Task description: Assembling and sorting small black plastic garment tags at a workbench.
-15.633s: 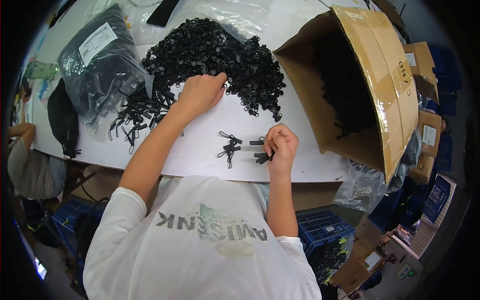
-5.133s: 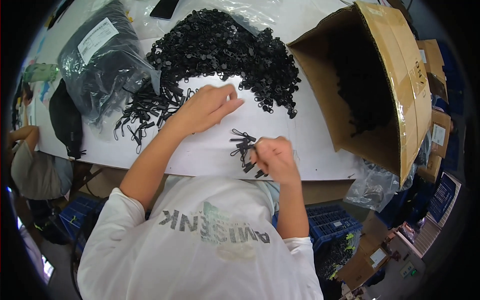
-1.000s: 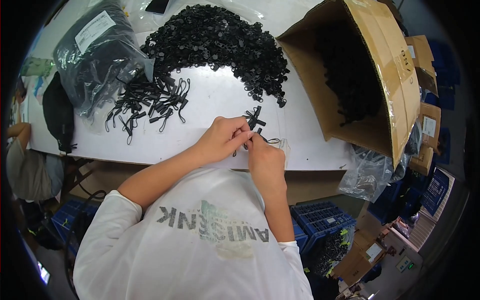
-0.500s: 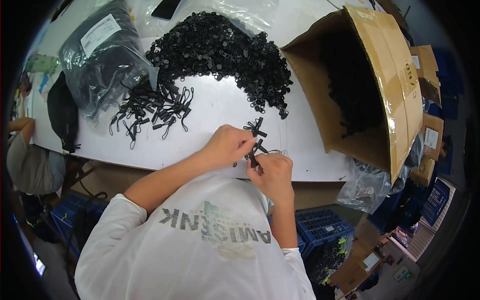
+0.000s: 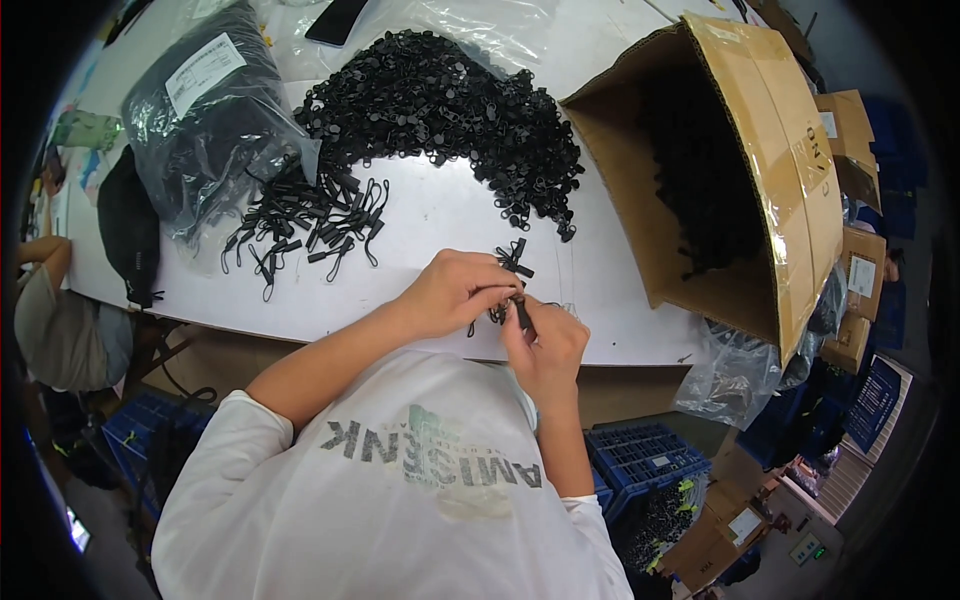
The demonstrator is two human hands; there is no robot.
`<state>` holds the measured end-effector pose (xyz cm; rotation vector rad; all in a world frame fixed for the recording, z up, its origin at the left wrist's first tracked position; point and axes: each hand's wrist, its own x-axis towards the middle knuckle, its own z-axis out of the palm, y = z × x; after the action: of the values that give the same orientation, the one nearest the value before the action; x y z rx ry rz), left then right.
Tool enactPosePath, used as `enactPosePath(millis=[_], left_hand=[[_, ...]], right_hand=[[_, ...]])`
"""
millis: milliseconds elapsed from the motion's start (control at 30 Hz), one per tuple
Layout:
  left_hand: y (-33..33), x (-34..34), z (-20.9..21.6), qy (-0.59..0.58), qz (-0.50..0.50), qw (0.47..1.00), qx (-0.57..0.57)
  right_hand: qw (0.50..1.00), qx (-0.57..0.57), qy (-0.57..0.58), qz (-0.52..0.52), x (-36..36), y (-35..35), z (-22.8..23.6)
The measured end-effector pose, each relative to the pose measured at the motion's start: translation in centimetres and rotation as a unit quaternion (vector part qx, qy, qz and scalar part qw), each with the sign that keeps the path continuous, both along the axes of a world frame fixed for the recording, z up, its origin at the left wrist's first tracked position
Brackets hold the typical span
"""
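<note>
At the front edge of the white table, my two hands meet over small black parts. My right hand (image 5: 552, 342) is closed on a black cord pull (image 5: 523, 316), its stubby end held up between thumb and fingers. Fingertips together, my left hand (image 5: 458, 292) pinches at the tip of that pull; what it grips there is too small to make out. Just beyond the fingers lie a few more loose cord pulls (image 5: 518, 258), partly hidden by the hands. A heap of looped black cord pulls (image 5: 310, 215) lies farther left.
A large mound of small black ring-ended pieces (image 5: 440, 100) spreads across the far table. At far left stand a stuffed clear plastic bag (image 5: 215, 120) and a black pouch (image 5: 130, 230). An open cardboard box (image 5: 790, 180) tips on the right, black contents inside. Another person's arm (image 5: 45, 255) shows far left.
My right hand has turned and risen slightly toward the left, bringing the held cord pull up against my left fingertips. My left hand has barely shifted.
</note>
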<state>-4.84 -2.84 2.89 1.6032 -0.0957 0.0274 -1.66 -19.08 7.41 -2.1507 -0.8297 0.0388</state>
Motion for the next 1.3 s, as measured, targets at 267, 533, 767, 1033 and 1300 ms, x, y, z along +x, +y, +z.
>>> enactPosePath(millis=[267, 533, 767, 1033, 1300], left_hand=[[0.6, -1.0, -0.2, -0.105, -0.059, 0.948, 0.294], [0.4, -1.2, 0.7, -0.046, 0.084, 0.961, 0.258], [-0.3, -1.9, 0.1, 0.169, -0.002, 0.936, -0.309], [0.6, -0.7, -0.3, -0.196, 0.081, 0.976, 0.049], [0.8, 0.8, -0.1, -0.202, -0.034, 0.976, 0.076]], right_hand=[[0.973, -0.224, 0.055, 0.032, -0.6, 0.1, -1.4], [0.974, -0.22, 0.054, 0.032, -0.6, 0.7, -1.8], [0.991, -0.129, -0.025, 0.014, -0.8, 0.8, -1.1], [0.957, 0.053, 0.286, -0.006, -1.1, 0.3, -0.7], [0.986, -0.029, 0.166, -0.006, -0.4, -1.3, -0.4]])
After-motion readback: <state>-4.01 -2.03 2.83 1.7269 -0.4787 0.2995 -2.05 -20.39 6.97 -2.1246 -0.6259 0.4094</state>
